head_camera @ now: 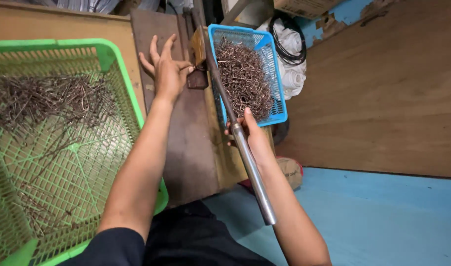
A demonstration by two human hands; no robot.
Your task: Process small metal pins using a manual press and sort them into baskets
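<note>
**Lever bar gripped on the right, small piece pinched at its head on the left**

Presently, the long steel lever bar [245, 148] runs on a diagonal: its free end points back toward your body at lower right, its far end rises up and left to the wooden block [198, 47] on the dark bench plank [186, 148]. Your right hand [250, 135] is closed around the bar at about mid-length, thumb laid along it. Your left hand [169, 71] sits at the head of the bar, thumb and forefinger pinched on something small against the block; what it is cannot be told. The other fingers are spread and lifted. So the left hand is the nearer one to the working end, and the right holds the handle well back from it.

Just beyond the bar, touching or nearly so, stands the blue basket [279, 103], heaped with bent brown wire pieces [245, 79]. On your left, the green crate [112, 59] holds straight wire lengths [43, 98], scattered thinly.
</note>
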